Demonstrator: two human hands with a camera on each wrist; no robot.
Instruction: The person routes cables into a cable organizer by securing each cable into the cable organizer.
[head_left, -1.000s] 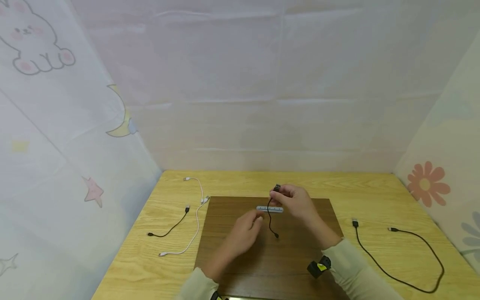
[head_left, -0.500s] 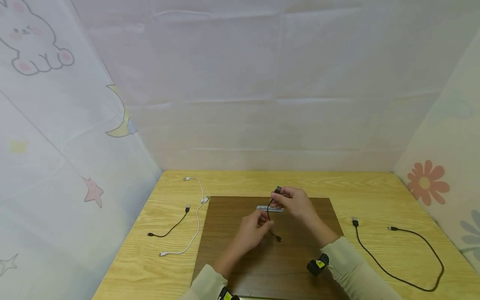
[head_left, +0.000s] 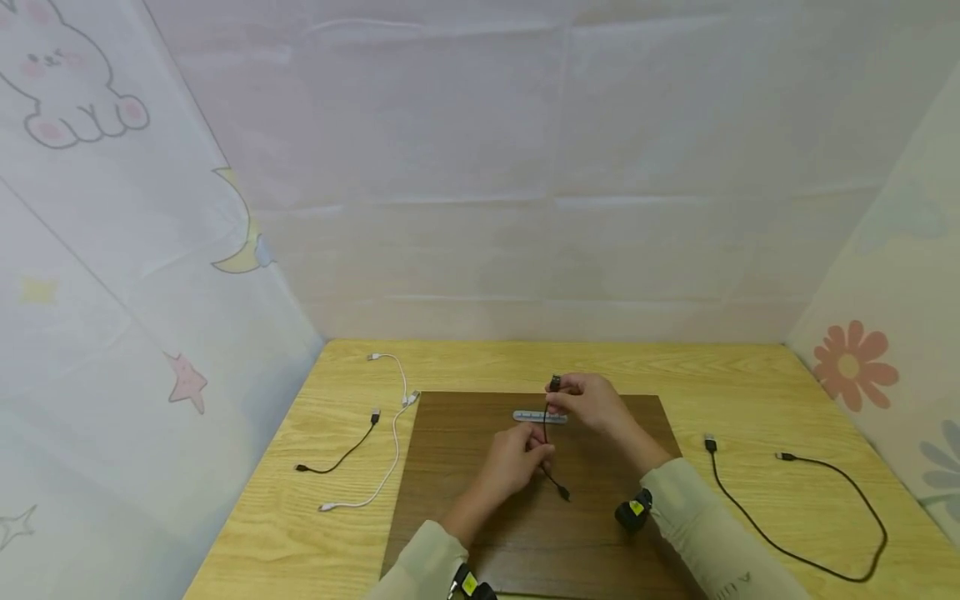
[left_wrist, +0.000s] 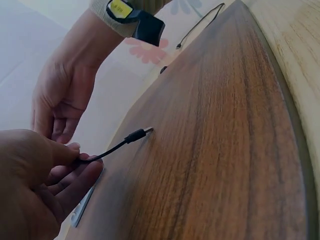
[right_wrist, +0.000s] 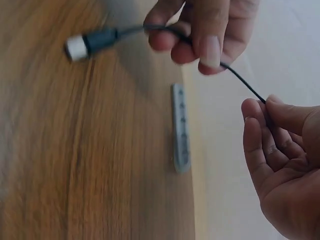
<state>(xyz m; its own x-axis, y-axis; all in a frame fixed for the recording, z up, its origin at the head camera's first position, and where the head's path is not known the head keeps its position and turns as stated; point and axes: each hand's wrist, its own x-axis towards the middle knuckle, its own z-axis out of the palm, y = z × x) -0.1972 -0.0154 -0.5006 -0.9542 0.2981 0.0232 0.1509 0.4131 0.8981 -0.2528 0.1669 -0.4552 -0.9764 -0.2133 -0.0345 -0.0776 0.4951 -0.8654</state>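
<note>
The right hand is pinching a short, thin black cable just below its larger black plug, which is pointing up beyond the fingers. The left hand is also pinching that cable, thumb against fingers, farther along its length. The smaller black plug with a silver metal tip is sticking out past the left hand, sloping toward the near right. The cable is running between the two hands above a dark brown, wood-grained board.

A narrow pale grey-blue strip with a row of slots is lying near the board's far edge, just beyond the left hand. The board is resting on a light yellow wood-grained desk. Left of the board, a shorter white cable is lying at the far side, a longer white cable is curving toward the near side, and another short black cable is lying farther left. Right of the board, a long black cable is forming a wide loop.
</note>
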